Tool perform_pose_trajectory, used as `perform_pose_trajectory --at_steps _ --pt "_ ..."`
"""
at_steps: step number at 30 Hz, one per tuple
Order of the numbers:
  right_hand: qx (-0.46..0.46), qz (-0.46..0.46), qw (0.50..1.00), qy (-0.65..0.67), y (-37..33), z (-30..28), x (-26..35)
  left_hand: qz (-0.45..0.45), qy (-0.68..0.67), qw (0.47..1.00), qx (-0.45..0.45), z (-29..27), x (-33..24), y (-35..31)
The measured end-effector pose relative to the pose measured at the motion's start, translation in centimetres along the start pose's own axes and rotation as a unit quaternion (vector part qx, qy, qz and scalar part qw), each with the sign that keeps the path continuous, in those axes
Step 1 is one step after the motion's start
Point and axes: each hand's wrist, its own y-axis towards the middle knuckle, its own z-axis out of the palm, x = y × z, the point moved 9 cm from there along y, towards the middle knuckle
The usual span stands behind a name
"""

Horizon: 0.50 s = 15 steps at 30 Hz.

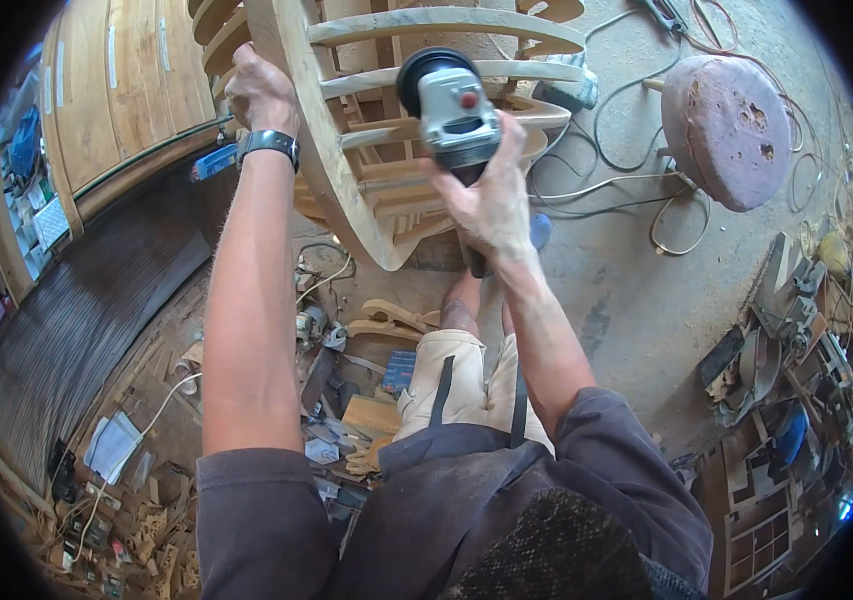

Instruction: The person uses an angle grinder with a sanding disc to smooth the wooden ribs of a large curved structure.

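In front of me stands a pale wooden frame (pixel 321 150) with a broad curved side rail and several bowed slats. My left hand (pixel 262 92), a dark watch on its wrist, is closed around the rail's left edge; its fingertips are partly hidden. My right hand (pixel 491 195) grips an angle grinder (pixel 456 108) with a light grey head, a red button and a black round disc. The grinder is held over the slats on the frame's right side. Whether its disc touches the wood I cannot tell.
A round stool with a worn pinkish seat (pixel 726 132) stands at the right, cords looping around it. Large wooden panelling (pixel 126 80) is at the left. Wood scraps (pixel 161 540) and tools litter the lower left floor; a scrap pile (pixel 796 330) lies far right.
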Motion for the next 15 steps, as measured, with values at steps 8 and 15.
perform_pose_trajectory --at_steps 8,15 --pt "-0.096 0.032 0.994 0.043 0.7 -6.7 -3.6 -0.011 0.029 0.999 -0.017 -0.2 -1.6 -2.3" --pt "-0.008 -0.071 0.997 -0.030 -0.4 -0.9 0.4 -0.017 0.021 0.999 -0.027 -0.7 -2.1 -2.7"
